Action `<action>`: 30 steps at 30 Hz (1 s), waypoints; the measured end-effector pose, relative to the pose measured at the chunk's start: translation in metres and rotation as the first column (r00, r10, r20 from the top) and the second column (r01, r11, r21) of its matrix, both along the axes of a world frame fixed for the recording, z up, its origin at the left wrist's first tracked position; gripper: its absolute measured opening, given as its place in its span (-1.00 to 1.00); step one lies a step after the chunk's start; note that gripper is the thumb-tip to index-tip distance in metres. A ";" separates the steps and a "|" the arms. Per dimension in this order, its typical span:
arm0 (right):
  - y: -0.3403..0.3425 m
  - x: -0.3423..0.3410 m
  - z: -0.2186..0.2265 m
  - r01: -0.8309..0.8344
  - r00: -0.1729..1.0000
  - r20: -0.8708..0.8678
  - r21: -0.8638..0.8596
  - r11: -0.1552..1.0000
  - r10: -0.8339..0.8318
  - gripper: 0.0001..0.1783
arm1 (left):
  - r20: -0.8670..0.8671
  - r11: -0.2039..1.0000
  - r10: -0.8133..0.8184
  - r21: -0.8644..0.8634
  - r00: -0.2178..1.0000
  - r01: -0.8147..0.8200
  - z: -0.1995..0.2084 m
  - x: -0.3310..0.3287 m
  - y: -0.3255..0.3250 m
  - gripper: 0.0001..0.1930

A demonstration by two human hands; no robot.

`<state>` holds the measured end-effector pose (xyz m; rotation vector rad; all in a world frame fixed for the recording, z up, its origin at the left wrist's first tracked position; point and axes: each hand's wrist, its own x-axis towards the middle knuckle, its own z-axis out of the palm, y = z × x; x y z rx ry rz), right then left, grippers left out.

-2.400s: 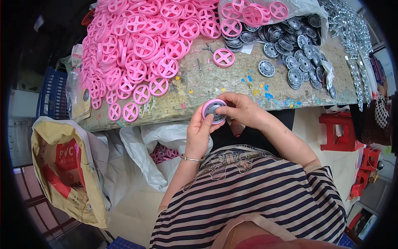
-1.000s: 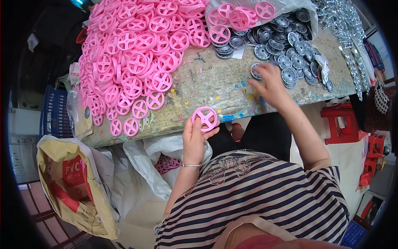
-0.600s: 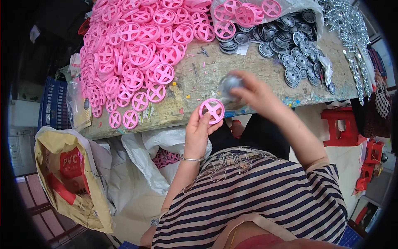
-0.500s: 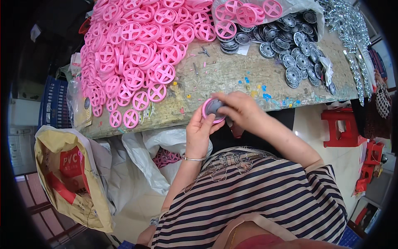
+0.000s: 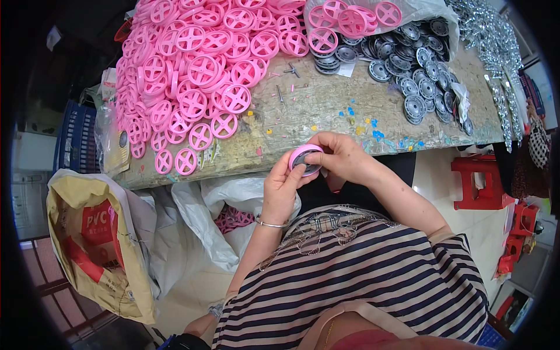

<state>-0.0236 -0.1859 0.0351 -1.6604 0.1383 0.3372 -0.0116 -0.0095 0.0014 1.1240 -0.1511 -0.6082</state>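
Observation:
Just off the table's front edge, both my hands grip one pink wheel (image 5: 296, 156) with a dark grey disc (image 5: 303, 158) set inside its ring. My left hand (image 5: 281, 186) holds the wheel's left and lower side, thumb on the disc. From the right, my right hand (image 5: 341, 156) is closed round the rim, its thumb pressing on the disc's face. The fingers behind the wheel are hidden. Beyond my hands lies a large heap of pink spoked wheels (image 5: 203, 70). Grey discs (image 5: 415, 107) are piled at the right, partly inside a white plastic bag (image 5: 440, 35).
Screws (image 5: 279, 93) and coloured scraps (image 5: 378, 135) lie on the worn table (image 5: 315, 111). Silver tinsel (image 5: 487, 46) hangs at its right end. An open paper sack (image 5: 137, 245) stands lower left, beside white sacks (image 5: 201, 216). A red stool (image 5: 481, 185) is at the right.
My right hand has come down onto the wheel, and its thumb now presses the grey disc. The wheel is tilted differently. My left hand keeps its hold.

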 end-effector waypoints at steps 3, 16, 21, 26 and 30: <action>0.007 -0.001 0.001 -0.012 1.000 -0.017 -0.057 0.998 0.011 -0.76 | -0.026 0.999 0.028 -0.016 0.999 -0.028 0.003 -0.004 0.006 -0.66; -0.029 0.105 -0.008 0.139 0.902 0.421 -0.491 0.860 0.094 -0.67 | 0.433 0.386 0.048 0.823 0.900 -0.416 -0.053 -0.039 0.180 -0.66; 0.070 0.131 -0.029 0.309 0.684 0.683 -0.591 0.745 0.257 -0.40 | 0.619 0.222 -0.021 0.769 0.785 -0.600 -0.067 -0.039 0.177 -0.72; 0.096 0.160 -0.024 0.321 0.763 0.584 -0.713 0.624 0.276 -0.20 | 0.583 0.480 0.278 0.604 0.764 -0.636 -0.042 -0.030 0.147 -0.75; 0.076 0.168 -0.025 0.299 0.775 0.556 -0.743 0.599 0.301 -0.16 | 0.556 0.544 0.283 0.578 0.782 -0.608 -0.033 -0.025 0.129 -0.76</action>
